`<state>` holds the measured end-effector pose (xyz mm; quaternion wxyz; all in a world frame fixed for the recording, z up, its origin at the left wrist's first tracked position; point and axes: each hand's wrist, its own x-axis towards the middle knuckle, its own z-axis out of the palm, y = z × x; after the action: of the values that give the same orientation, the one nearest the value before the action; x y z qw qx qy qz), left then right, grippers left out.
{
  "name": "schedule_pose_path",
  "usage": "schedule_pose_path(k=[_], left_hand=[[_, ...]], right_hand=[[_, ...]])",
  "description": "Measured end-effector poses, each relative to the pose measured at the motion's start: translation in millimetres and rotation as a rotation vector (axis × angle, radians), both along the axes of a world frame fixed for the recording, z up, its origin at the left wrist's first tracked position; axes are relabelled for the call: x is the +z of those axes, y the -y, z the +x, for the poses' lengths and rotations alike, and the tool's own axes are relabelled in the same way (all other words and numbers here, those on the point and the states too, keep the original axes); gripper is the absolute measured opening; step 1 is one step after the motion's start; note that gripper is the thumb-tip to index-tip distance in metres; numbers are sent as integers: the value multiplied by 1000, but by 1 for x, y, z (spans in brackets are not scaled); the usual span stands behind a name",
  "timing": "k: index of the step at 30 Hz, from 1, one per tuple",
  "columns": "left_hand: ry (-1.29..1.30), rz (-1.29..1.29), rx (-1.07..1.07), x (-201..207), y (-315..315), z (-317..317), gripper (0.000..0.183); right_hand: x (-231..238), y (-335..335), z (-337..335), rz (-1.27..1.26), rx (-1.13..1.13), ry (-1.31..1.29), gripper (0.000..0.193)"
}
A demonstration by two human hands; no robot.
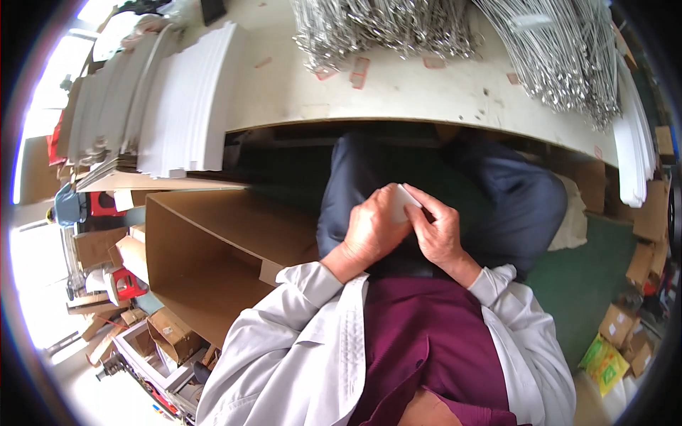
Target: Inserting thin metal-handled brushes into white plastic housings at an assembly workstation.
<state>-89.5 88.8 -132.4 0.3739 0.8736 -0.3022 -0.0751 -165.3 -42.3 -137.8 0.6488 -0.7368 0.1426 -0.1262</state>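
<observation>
Over my lap, my left hand (374,224) and my right hand (438,233) meet around a small white flat piece (406,204), perhaps paper or card; its exact kind does not show. The left fingers are curled behind it, and much of it is hidden by that hand. My right thumb and forefinger pinch its right edge. Beyond the hands is the front edge of a pale worktable (284,99). On it lie a bundle of thin shiny metal rods with looped ends (383,32) and another such bundle (561,60) further right.
Stacked white flat sheets (192,103) stand at the table's left end, with more white sheets (632,135) at its right edge. A large open cardboard box (213,248) is beside my left leg. Cardboard boxes (618,323) and a yellow-green bag (604,363) are at the right.
</observation>
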Motion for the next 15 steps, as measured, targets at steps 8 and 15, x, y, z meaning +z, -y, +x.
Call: schedule_pose_path(k=[8,15], left_hand=[[-513,-110,-90,36,-53,28,38],[-449,-301,211,82,-96,78,23]], right_hand=[[17,29,31,231,-12,11,35],[52,62,71,-595,-125,365,17]])
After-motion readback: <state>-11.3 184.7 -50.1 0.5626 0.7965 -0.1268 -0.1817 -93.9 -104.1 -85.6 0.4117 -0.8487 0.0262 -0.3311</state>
